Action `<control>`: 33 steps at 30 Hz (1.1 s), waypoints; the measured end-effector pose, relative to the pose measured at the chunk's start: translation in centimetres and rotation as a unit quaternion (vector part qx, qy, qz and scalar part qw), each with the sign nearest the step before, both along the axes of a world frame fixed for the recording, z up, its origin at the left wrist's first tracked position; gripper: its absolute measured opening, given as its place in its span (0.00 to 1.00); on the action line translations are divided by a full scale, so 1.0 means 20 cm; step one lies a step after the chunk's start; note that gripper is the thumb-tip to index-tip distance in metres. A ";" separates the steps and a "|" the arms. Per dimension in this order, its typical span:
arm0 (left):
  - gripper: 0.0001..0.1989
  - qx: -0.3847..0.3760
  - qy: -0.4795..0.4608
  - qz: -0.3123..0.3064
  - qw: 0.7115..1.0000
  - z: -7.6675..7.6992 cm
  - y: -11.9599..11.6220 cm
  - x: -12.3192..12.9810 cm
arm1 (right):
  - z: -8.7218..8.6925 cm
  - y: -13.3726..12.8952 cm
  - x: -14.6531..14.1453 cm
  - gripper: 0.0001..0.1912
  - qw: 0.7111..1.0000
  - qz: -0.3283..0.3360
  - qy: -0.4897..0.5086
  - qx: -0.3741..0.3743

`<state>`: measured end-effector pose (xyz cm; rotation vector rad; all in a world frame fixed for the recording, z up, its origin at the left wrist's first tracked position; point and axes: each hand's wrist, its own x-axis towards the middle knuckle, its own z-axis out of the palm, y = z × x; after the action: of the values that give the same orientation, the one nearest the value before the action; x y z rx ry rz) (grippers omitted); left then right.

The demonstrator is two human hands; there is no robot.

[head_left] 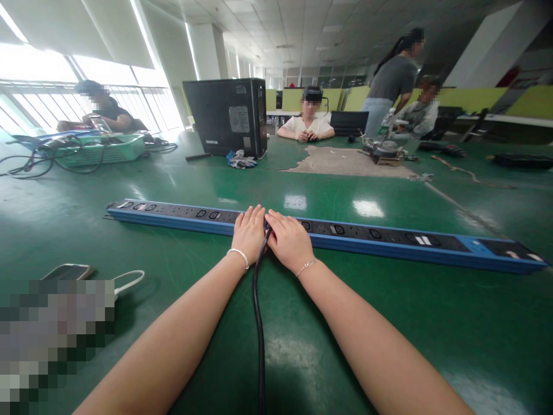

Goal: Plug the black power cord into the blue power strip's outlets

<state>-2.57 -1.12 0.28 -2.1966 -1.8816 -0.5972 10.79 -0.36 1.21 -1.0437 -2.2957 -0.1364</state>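
Observation:
A long blue-and-black power strip (358, 233) lies across the green table, with rows of sockets along its top. My left hand (248, 230) is closed over the middle of the strip, its fingers together and reaching to the far edge. Right beside it, my right hand (289, 236) bends its fingers around the top end of a black power cable (258, 311). That cable runs from between my hands down toward the near table edge. The plug end and both thumbs are hidden.
A phone (69, 271) and a blurred-out item with a white loop (132, 276) lie at left. Farther back are a green basket (125, 150) with cables, a black computer case (224, 118), gloves (241, 159) and tools on cardboard (341, 161). Several people are around the table.

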 end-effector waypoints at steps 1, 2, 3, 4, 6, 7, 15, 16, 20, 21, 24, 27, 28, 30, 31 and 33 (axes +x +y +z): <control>0.26 -0.001 0.005 0.008 1.000 0.00 -0.01 0.00 | 0.00 0.00 0.00 0.21 1.000 0.002 0.004 -0.001; 0.25 -0.002 0.008 0.008 1.000 0.01 -0.01 0.00 | 0.00 0.01 0.00 0.21 1.000 0.002 0.008 -0.004; 0.24 -0.004 0.010 0.004 1.000 0.01 -0.02 0.01 | 0.00 0.01 0.00 0.21 1.000 -0.001 0.015 -0.008; 0.24 -0.005 0.010 -0.003 1.000 0.02 -0.02 0.01 | -0.01 0.01 0.00 0.22 1.000 -0.004 0.022 -0.013; 0.24 -0.005 0.007 -0.012 1.000 0.02 -0.02 0.01 | -0.01 0.02 -0.01 0.22 0.999 -0.007 0.033 -0.024; 0.24 -0.004 0.005 -0.013 1.000 0.02 -0.02 0.01 | -0.01 0.02 -0.01 0.23 0.999 -0.007 0.036 -0.029; 0.27 0.013 0.014 -0.011 1.000 0.00 -0.01 0.02 | 0.01 0.06 -0.06 0.23 0.992 -0.075 0.062 -0.084; 0.27 0.011 0.013 -0.010 1.000 0.00 -0.01 0.02 | 0.02 0.07 -0.07 0.23 0.992 -0.077 0.059 -0.086; 0.26 0.004 0.008 -0.002 1.000 0.01 -0.01 0.02 | 0.02 0.07 -0.07 0.20 0.993 -0.076 0.044 -0.080; 0.25 0.004 0.008 -0.001 1.000 0.01 -0.01 0.03 | 0.02 0.07 -0.07 0.20 0.992 -0.077 0.054 -0.082; 0.24 0.009 0.001 -0.001 1.000 0.00 0.00 0.03 | 0.04 0.08 -0.08 0.19 0.979 -0.088 0.154 -0.099; 0.26 0.015 -0.009 0.000 1.000 -0.01 0.00 0.03 | 0.09 0.10 -0.04 0.19 0.950 -0.093 0.278 -0.110; 0.27 0.015 -0.013 0.000 1.000 -0.01 0.00 0.03 | 0.09 0.11 -0.01 0.18 0.943 -0.093 0.302 -0.109; 0.30 0.016 -0.020 0.000 1.000 -0.01 0.01 0.03 | 0.10 0.13 0.09 0.17 0.934 -0.101 0.327 -0.103; 0.31 0.017 -0.023 -0.001 1.000 -0.01 0.01 0.03 | 0.09 0.15 0.16 0.17 0.929 -0.107 0.340 -0.098; 0.32 0.019 -0.026 -0.004 0.999 -0.01 0.01 0.03 | 0.07 0.19 0.30 0.16 0.918 -0.121 0.359 -0.116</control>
<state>-2.05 -0.89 0.02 -2.1865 -1.8702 -0.6938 16.76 3.48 2.62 -1.2380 -1.5350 0.3763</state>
